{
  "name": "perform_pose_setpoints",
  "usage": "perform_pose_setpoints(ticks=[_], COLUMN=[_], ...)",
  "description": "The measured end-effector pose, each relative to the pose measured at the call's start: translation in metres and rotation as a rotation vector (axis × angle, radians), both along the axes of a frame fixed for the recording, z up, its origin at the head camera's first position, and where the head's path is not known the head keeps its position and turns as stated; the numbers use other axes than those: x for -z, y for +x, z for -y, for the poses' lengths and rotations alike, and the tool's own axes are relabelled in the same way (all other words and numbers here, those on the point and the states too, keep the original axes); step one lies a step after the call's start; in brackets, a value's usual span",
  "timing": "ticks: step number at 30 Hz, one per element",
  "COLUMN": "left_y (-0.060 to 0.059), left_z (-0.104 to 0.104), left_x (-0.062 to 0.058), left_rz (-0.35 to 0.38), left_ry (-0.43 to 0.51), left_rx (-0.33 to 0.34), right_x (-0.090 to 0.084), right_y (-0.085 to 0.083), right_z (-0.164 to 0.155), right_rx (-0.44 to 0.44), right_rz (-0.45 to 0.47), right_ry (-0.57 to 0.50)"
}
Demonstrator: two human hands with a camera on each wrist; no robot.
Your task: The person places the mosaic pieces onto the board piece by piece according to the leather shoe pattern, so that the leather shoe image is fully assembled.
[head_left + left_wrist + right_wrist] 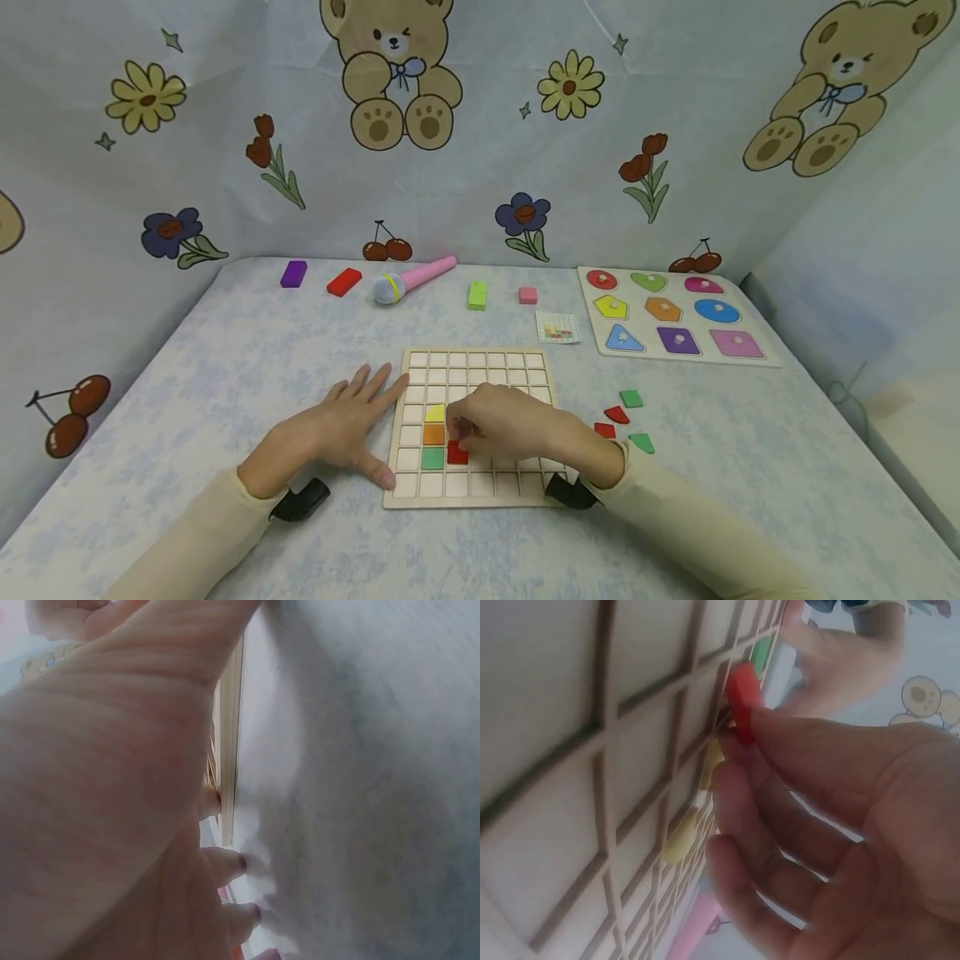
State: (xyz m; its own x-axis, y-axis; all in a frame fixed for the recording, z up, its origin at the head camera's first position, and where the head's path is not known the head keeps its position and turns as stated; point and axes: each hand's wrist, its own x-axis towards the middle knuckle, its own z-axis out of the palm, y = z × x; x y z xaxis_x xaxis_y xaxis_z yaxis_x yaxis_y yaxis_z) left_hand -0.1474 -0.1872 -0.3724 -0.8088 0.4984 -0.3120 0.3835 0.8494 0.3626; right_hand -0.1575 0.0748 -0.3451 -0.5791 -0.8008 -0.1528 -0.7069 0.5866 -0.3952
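Observation:
A wooden grid board [480, 502] lies flat on the table in the head view. My left hand [341, 425] rests at its left edge, fingers spread, with thumb and a fingertip touching the frame. Over the middle of the board, my right hand [510, 421] pinches a red tile [744, 694] between thumb and fingers. The right wrist view shows that tile tilted above the cells. To its left, a yellow tile [435, 413], an orange tile [433, 434] and a green tile [432, 458] sit in one column. My right hand hides some cells.
Several loose red and green pieces [631, 398] lie right of the board. Behind it are a small pattern card [557, 328], a shape puzzle [712, 360], a pink toy microphone [420, 277], and purple [294, 274], red [344, 282], lime [477, 295] and pink blocks [528, 296].

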Motion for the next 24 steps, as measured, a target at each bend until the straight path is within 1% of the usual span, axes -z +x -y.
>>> perform_pose_setpoints(ticks=[5,9,15,19,21,24], left_y=[0.000,0.001,0.002,0.002,0.002,0.001], left_z=[0.001,0.001,0.000,0.001,0.001,0.001], left_x=[0.000,0.000,0.000,-0.001,-0.002,-0.001], left_rz=[-0.015,-0.009,0.003,-0.008,-0.007,-0.004], left_ry=[0.010,0.028,0.025,0.014,0.011,0.013], left_rx=[0.008,0.011,0.007,0.008,0.009,0.008], right_x=[0.001,0.002,0.001,-0.001,-0.001,-0.003], right_y=[0.011,0.016,0.024,0.026,0.026,0.024], right_z=[0.002,0.001,-0.010,-0.023,-0.031,-0.046], right_rx=[0.024,0.018,-0.048,-0.093,-0.086,-0.038], right_rz=[-0.081,-0.138,-0.177,-0.165,-0.138,-0.099], right_ry=[0.033,0.047,0.067,0.059,0.047,0.034])
